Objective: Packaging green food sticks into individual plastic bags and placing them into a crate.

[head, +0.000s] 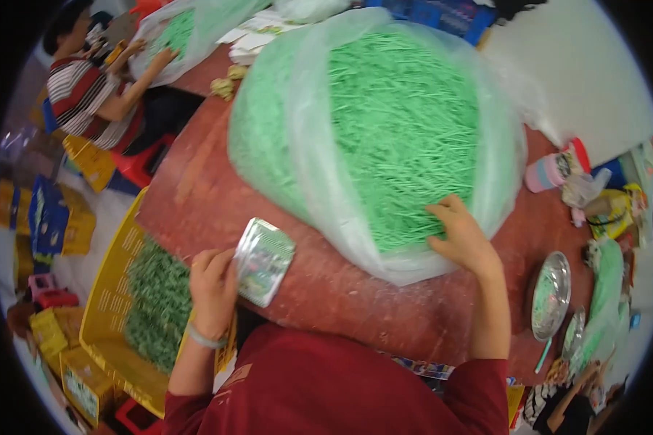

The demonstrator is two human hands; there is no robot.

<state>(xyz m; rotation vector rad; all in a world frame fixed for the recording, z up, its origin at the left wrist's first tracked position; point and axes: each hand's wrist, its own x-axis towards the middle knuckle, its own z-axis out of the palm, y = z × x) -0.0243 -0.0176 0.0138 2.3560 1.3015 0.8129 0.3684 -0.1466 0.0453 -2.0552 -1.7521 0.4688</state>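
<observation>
My left hand (215,280) grips the edge of a small shiny foil packet (264,263) with a printed front, over the near edge of the red table. Before me stands a large clear plastic bag (315,136), its wide mouth showing a heap of thin light green sticks (402,130). My right hand (460,234) is at the heap's near right side. Its thumb and fingertips are apart at the sticks, and no stick shows between them. Below my left hand, a yellow plastic crate (106,304) is partly filled with dark green packets (160,304), too small to make out singly.
A red-topped table (196,174) carries the bag. At right are a steel bowl (552,296) with green pieces, a pink cup (541,174) and another green-filled bag (604,293). A seated person (95,92) handles green sticks at upper left; another person (566,405) is at lower right.
</observation>
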